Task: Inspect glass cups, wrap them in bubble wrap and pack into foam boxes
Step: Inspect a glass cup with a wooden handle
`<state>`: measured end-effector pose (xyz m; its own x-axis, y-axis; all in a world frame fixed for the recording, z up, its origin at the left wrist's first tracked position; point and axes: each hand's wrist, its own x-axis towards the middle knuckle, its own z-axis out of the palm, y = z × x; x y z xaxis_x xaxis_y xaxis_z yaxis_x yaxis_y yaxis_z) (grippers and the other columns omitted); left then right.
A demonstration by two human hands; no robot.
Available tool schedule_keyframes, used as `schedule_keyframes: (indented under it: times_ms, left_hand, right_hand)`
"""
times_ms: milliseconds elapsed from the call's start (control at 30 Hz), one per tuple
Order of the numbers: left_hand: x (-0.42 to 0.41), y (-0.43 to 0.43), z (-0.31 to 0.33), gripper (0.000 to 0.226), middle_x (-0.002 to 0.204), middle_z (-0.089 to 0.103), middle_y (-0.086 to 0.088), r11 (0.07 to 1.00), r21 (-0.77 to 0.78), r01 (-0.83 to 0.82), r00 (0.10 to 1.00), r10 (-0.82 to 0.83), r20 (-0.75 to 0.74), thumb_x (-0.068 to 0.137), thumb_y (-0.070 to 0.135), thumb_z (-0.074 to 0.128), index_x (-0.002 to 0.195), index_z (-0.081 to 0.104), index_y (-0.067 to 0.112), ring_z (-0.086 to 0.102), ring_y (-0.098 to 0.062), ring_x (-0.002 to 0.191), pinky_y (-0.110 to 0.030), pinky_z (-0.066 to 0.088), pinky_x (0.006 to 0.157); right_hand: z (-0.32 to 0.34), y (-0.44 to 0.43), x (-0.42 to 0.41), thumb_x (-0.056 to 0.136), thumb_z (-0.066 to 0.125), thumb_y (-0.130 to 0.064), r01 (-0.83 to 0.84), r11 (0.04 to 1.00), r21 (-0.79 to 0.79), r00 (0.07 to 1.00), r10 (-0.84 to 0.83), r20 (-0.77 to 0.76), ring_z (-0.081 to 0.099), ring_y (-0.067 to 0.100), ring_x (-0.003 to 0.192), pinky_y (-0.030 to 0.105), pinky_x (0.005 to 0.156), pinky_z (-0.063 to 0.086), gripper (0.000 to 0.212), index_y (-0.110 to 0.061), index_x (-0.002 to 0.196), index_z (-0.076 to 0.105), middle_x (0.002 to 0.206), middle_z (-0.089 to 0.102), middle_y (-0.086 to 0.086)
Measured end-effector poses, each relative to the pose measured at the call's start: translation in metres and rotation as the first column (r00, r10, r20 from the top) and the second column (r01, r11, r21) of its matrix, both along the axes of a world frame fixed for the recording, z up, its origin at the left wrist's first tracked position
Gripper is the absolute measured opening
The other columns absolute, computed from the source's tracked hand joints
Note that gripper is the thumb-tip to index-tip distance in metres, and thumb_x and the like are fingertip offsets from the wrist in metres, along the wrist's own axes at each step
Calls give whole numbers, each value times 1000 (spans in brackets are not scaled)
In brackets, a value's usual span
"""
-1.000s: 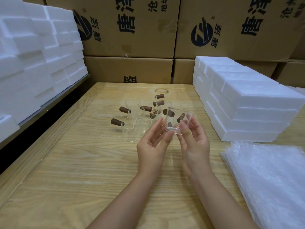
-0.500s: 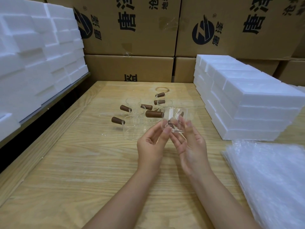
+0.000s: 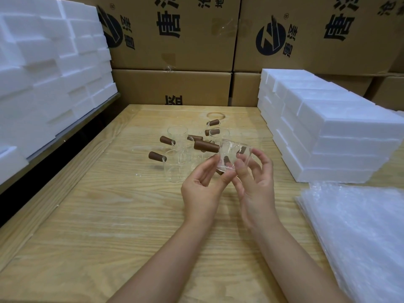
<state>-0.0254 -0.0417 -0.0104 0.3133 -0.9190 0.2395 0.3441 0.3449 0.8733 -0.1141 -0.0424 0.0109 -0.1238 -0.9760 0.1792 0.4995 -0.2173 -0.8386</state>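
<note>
**Helper:** Where is the cup now?

**Me:** I hold the cup [image 3: 237,153] up in the air, just on my side of the other cups [image 3: 177,136]. Those stand on the desk [image 3: 109,215]. My cup is tipped on its side, and its brown handle [image 3: 206,146] sticks out to the left, over them.

**Helper:** What are your hands doing?

**Me:** My left hand [image 3: 203,186] pinches the low edge of the cup with thumb and fingertips. My right hand [image 3: 255,184] curls round the other side. Both hands touch the glass.

**Helper:** So which step is this?

**Me:** I think it is the looking step. The cup has no wrap on it yet.

**Helper:** How do I look well?

**Me:** I would turn it slowly, all the way round, and check the rim, the bottom and where the handle joins. Cracks in clear glass are hard to see, so I would let the light shine through it. I would hold it by the edges, not too tight. I would also mind the handle, so it does not bump the other cups.

**Helper:** And after that?

**Me:** The wrap [image 3: 360,226] lies to the right of the other cups, nearer to me. The foam boxes [image 3: 328,132] are stacked to their right too, farther back.
</note>
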Motion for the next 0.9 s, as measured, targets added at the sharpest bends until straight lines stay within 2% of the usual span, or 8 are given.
schedule_keyframes:
  times_ms: [100, 200, 300, 400, 567, 733, 833, 900]
  left_hand:
    - [0, 1, 0, 46, 103, 74, 11, 1000, -27, -2, 999, 3, 36, 57, 25, 82, 100, 67, 21, 66, -5, 105, -18, 52, 84]
    - [0, 1, 2, 44, 110, 71, -2, 999, -51, 2, 1000, -2, -14, 69, 26, 75, 110, 63, 12, 67, -7, 104, -17, 52, 81]
    - [-1, -1, 1, 54, 119, 69, -2, 999, -7, 46, 998, -46, -44, 73, 42, 68, 120, 60, 17, 62, -10, 115, -22, 50, 94]
    - [0, 0, 2, 50, 121, 68, 2, 992, 43, 117, 993, -116, -31, 70, 54, 66, 113, 63, 28, 59, -11, 120, -34, 41, 108]
    - [0, 0, 1, 21, 101, 72, 6, 985, 13, 171, 978, -171, 120, 85, 49, 63, 93, 75, 34, 63, -9, 103, -27, 48, 94]
    - [3, -1, 1, 40, 107, 73, 10, 987, -4, 158, 982, -157, 103, 75, 56, 72, 105, 71, 30, 65, -8, 109, -27, 51, 96]
    - [1, 0, 0, 72, 110, 73, 1, 992, 17, 124, 990, -125, 69, 69, 54, 77, 125, 61, 12, 67, -12, 107, -20, 53, 87]
    - [-1, 0, -1, 79, 118, 69, -10, 994, 16, 111, 992, -112, 62, 69, 47, 77, 131, 55, 4, 66, -14, 109, -19, 53, 85]
  right_hand:
    - [0, -3, -4, 67, 75, -29, -26, 1000, 18, 998, 24, 63, 65, 22, 102, 29, 81, 54, 49, -28, 111, 55, 112, 63, 4]
    - [-2, -7, -7, 79, 68, -25, -83, 995, 52, 986, 74, 152, 66, 27, 95, 28, 79, 56, 39, -24, 115, 55, 102, 70, 0]
    - [0, -6, -7, 79, 65, -28, -135, 989, 58, 979, 124, 159, 68, 25, 88, 29, 77, 57, 42, -22, 120, 56, 95, 73, -7]
    - [-1, -4, -3, 75, 65, -35, -177, 981, 84, 972, 160, 174, 66, 30, 94, 32, 81, 57, 56, -16, 127, 57, 114, 64, 5]
    - [-3, -6, -5, 76, 60, -43, -200, 976, 84, 974, 188, 130, 67, 19, 90, 30, 81, 57, 59, -16, 129, 58, 116, 61, 6]
    - [-4, -6, -5, 79, 55, -46, -76, 997, 32, 996, 77, -50, 63, 6, 85, 21, 76, 52, 44, -28, 119, 62, 94, 64, -4]
    - [-3, -5, -5, 78, 56, -45, 3, 1000, -30, 996, -5, -88, 64, 5, 84, 20, 75, 51, 46, -30, 121, 54, 92, 62, -3]
    - [-2, -5, -4, 73, 59, -51, 25, 998, -51, 995, -30, -92, 65, 3, 83, 19, 76, 51, 52, -33, 121, 51, 92, 63, -3]
